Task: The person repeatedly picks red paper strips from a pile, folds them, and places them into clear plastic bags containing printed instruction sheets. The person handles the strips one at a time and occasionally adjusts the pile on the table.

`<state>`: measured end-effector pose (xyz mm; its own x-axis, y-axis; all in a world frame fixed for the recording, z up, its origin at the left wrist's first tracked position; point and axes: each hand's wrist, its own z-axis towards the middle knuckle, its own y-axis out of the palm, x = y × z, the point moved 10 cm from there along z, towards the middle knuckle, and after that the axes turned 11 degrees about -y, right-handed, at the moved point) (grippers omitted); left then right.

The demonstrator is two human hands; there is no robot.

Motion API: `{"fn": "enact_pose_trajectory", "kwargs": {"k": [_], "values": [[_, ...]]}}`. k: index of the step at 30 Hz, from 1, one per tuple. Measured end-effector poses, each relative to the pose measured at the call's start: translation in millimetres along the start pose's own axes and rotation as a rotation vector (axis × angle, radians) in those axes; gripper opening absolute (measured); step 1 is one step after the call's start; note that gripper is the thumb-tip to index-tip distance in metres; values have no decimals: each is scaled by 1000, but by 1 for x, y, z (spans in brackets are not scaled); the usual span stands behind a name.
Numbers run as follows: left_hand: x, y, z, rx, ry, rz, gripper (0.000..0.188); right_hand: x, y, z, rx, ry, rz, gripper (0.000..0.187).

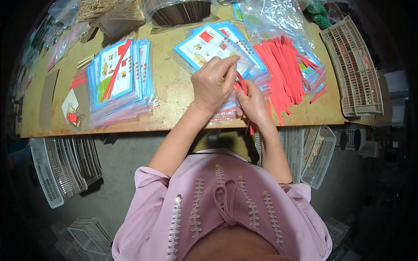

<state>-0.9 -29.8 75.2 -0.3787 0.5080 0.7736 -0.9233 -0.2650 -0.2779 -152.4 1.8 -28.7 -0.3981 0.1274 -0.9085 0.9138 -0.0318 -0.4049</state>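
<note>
Both of my hands are close together over the middle stack of blue-edged printed cards in clear plastic bags. My right hand is closed on red strips, whose ends hang below the palm near the table edge. Against the upper part of these strips, my left hand has its fingers drawn together; whatever its fingertips pinch is hidden. Just right of my hands, a thick heap of loose red strips lies across more bagged cards. Another stack of bagged cards stands to the left, with red strips lying on top.
The yellowish table ends just in front of me. Clear plastic bags and a bundle of dark sticks are at the back. A cream plastic crate stands at the right edge; white crates are below the table.
</note>
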Motion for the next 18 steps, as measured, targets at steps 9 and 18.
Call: {"fn": "enact_pose_trajectory", "kwargs": {"k": [9, 18], "values": [[-49, 1, 8, 29, -326, -345, 12, -2, 2, 4, -71, 40, 61, 29], [-6, 31, -32, -280, 52, 65, 14, 8, 0, 19, -160, 45, 192, 31]]}}
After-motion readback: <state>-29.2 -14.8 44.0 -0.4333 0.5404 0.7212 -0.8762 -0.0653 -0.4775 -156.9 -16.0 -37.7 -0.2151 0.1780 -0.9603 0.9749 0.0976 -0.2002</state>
